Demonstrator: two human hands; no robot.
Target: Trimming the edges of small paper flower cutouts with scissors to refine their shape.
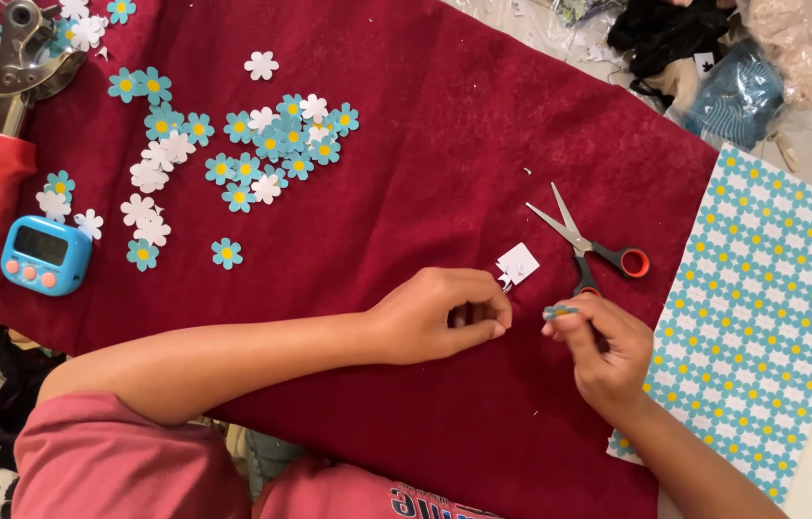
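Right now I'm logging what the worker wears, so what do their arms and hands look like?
Both forearms are bare, with no gloves, rings, watch or bracelets visible on the left hand or the right hand. A short pink-red sleeve covers the left upper arm. The right arm shows no sleeve in view.

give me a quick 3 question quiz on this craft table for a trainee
1. True or false: the scissors lie closed on the red cloth.
2. What does the right hand pinch between its fingertips?
A. a small blue flower cutout
B. the timer
C. the punch tool
3. Which thing lies just beyond the left hand, on the cloth?

Key
1. False: their blades are spread open.
2. A: a small flower cutout.
3. A small white paper scrap; the blue timer and the red-handled punch tool lie far off to the left, near the pile of flower cutouts.
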